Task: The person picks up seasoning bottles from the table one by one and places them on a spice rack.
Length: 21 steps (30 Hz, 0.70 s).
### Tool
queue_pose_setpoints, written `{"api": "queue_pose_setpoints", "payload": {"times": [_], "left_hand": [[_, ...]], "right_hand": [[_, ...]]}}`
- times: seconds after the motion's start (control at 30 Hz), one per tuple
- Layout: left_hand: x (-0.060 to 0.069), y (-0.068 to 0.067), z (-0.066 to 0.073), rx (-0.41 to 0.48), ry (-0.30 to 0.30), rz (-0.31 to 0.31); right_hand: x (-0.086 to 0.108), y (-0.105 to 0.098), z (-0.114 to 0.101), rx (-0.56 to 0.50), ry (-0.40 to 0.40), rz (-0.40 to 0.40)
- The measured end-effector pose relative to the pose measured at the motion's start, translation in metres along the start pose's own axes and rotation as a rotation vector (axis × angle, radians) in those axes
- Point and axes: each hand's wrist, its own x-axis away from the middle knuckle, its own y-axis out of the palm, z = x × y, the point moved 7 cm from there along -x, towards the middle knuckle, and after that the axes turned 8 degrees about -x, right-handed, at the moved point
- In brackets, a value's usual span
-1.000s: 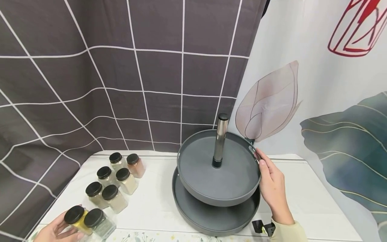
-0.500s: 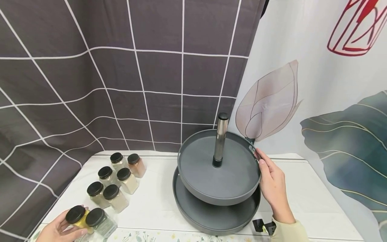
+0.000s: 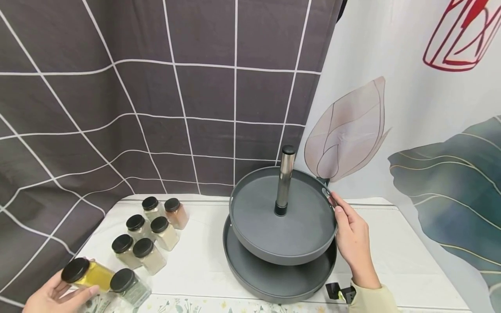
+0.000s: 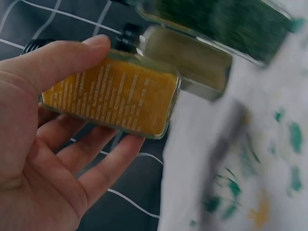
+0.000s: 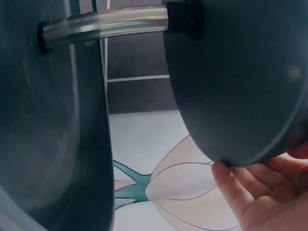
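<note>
In the head view my left hand [image 3: 58, 295] holds a yellow-filled jar [image 3: 94, 276] with a black lid, tilted, left of a green-filled jar [image 3: 131, 287]. The left wrist view shows thumb and fingers of the left hand [image 4: 57, 130] around the yellow jar [image 4: 113, 96], its printed side facing the camera. My right hand [image 3: 354, 241] grips the right rim of the upper tray [image 3: 254, 217] of a grey two-tier stand. In the right wrist view the right hand's fingers [image 5: 233, 187] touch the edge of the upper tray [image 5: 240, 96].
Several black-lidded jars [image 3: 154, 256] stand in two rows on the white table cover [image 3: 199, 261]. The stand's lower tray [image 3: 282, 282] rests on the cover, a small black object [image 3: 340, 292] beside it. A grid-patterned curtain [image 3: 207, 95] hangs behind.
The left hand has lifted and tilted the yellow jar and moved it left, away from the green jar. My right hand stays at the upper tray's rim.
</note>
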Motion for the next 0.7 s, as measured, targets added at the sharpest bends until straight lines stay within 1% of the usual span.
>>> {"api": "queue_pose_setpoints", "payload": {"times": [0.03,0.07,0.1,0.13,0.17,0.23,0.27,0.3,0.33,0.4,0.43,0.47,0.53,0.63,0.67,0.7], "left_hand": [[0.0,-0.002,0.004,0.025,-0.014,0.007],[0.0,-0.003,0.009,0.053,-0.014,0.018],[0.001,-0.004,0.015,0.039,0.005,0.029],[0.001,-0.005,0.02,0.037,0.01,0.037],[0.002,-0.006,0.024,0.018,0.007,0.051],[0.003,-0.008,0.033,0.048,0.002,0.063],[0.003,-0.008,0.039,0.019,0.01,0.08],[0.003,-0.009,0.043,0.02,-0.004,0.088],[0.003,-0.009,0.047,0.044,-0.018,0.093],[0.002,-0.008,0.055,0.064,-0.033,0.112],[0.002,-0.009,0.059,0.058,-0.04,0.128],[0.001,-0.009,0.063,0.073,-0.044,0.143],[-0.001,-0.009,0.07,0.141,-0.029,0.168],[-0.004,-0.006,0.08,0.252,0.02,0.165],[-0.005,-0.005,0.084,0.25,0.034,0.158],[-0.006,-0.004,0.088,0.212,0.048,0.153]], "right_hand": [[0.0,0.0,0.0,0.003,0.004,0.004],[0.0,0.0,0.0,0.006,0.008,0.007],[0.001,0.0,0.0,0.007,0.012,0.01],[0.001,0.0,0.0,0.007,0.014,0.012],[0.001,0.0,0.0,0.007,0.015,0.014],[0.001,0.0,0.001,0.005,0.016,0.018],[0.001,0.0,0.001,0.002,0.015,0.02],[0.001,0.0,0.001,-0.001,0.013,0.023],[0.001,0.0,0.001,-0.002,0.012,0.025],[0.001,0.0,0.001,-0.008,0.009,0.029],[0.001,0.0,0.001,-0.009,0.008,0.031],[0.001,0.0,0.001,-0.01,0.009,0.033],[0.002,0.0,0.001,-0.012,0.012,0.037],[0.003,0.0,0.001,-0.013,0.02,0.046],[0.003,0.0,0.001,-0.015,0.022,0.049],[0.003,0.0,0.0,-0.017,0.025,0.053]]}}
